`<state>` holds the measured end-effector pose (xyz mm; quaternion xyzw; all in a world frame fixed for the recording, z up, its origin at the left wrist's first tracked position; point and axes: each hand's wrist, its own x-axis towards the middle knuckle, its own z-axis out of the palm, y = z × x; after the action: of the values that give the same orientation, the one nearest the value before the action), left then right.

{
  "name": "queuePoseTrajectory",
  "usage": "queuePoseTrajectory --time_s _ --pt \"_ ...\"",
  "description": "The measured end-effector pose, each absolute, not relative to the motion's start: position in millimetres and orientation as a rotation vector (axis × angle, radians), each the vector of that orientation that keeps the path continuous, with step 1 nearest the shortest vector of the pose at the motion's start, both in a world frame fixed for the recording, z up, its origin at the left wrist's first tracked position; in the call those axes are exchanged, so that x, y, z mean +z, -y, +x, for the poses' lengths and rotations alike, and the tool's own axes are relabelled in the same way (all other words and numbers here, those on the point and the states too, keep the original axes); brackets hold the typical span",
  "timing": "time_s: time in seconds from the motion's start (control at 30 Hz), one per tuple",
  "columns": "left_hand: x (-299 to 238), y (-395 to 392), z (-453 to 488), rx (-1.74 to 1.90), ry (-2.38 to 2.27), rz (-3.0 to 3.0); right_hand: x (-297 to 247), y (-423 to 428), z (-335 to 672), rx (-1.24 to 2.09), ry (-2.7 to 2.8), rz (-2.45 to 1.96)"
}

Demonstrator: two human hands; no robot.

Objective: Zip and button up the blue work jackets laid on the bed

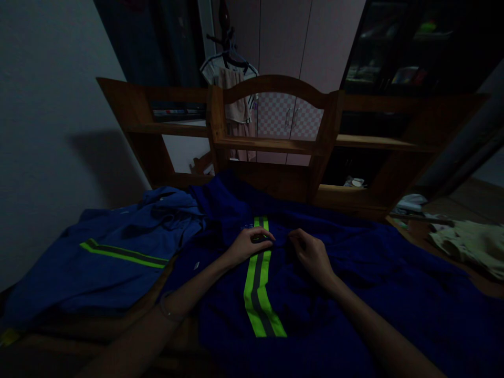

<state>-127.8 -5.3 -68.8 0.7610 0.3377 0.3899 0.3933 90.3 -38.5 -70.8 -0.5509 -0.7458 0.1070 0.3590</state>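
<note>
A dark blue work garment [354,283] with a yellow-green and grey reflective stripe [258,294] lies spread in front of me. My left hand [250,242] rests on the stripe's upper end, fingers curled and pinching the cloth. My right hand [311,254] sits just to the right of it, fingers bent and gripping a fold of the same garment. A second, lighter blue garment [118,252] with its own reflective stripe lies crumpled to the left. The room is dim.
A wooden headboard with shelves [275,142] stands behind the garments. A white wall [43,131] is at the left. Pale cloth [468,241] lies at the far right, and clothes hang on a rack [234,89] behind the headboard.
</note>
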Motion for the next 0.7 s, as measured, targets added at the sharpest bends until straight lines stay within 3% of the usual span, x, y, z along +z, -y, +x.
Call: queuePoseTrajectory --time_s 0.7 --pt "-70.9 5.3 -123.6 0.996 -0.857 2.006 -71.9 37.7 91.3 0.28 1.914 -1.397"
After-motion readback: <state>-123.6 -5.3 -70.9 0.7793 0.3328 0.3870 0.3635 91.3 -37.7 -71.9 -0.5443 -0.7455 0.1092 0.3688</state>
